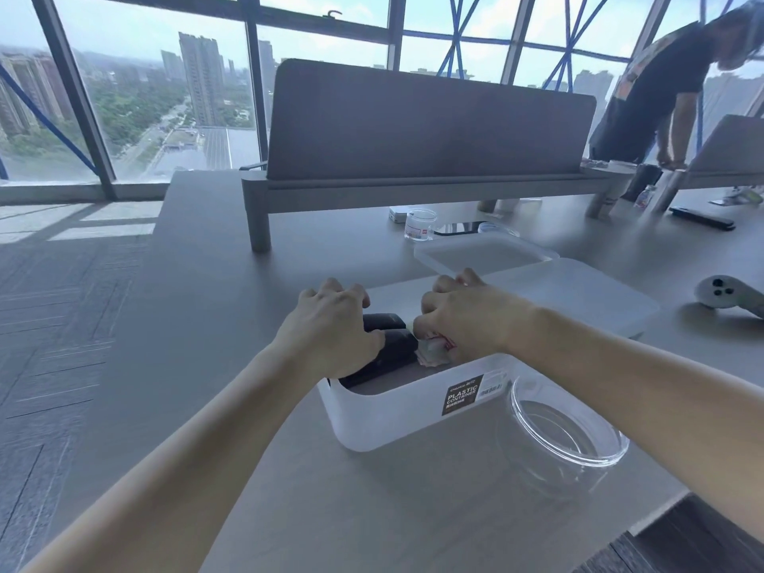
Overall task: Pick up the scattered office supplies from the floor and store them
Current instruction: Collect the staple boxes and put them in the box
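Clear jar (566, 438): lower right of the frame, open-topped, just beside the storage box on the grey table (248, 283).
Storage box (397, 407): frosted white, centre of the frame, labelled "PLASTIC CONTAINER".
Left hand (330, 328): over the box's left end, fingers curled down onto a black stapler-like item (392, 353) lying in the box.
Right hand (467, 320): over the box's middle, fingers closed on a small white-and-red packet (434, 347).
Lids (578, 291): two frosted lids lie just behind the box.
White controller (727, 293): right edge.
Small jar (420, 225): beyond the lids, beside a phone (459, 228).
Divider panel (430, 122): upper centre.
Second person (661, 88): upper right, bent over.
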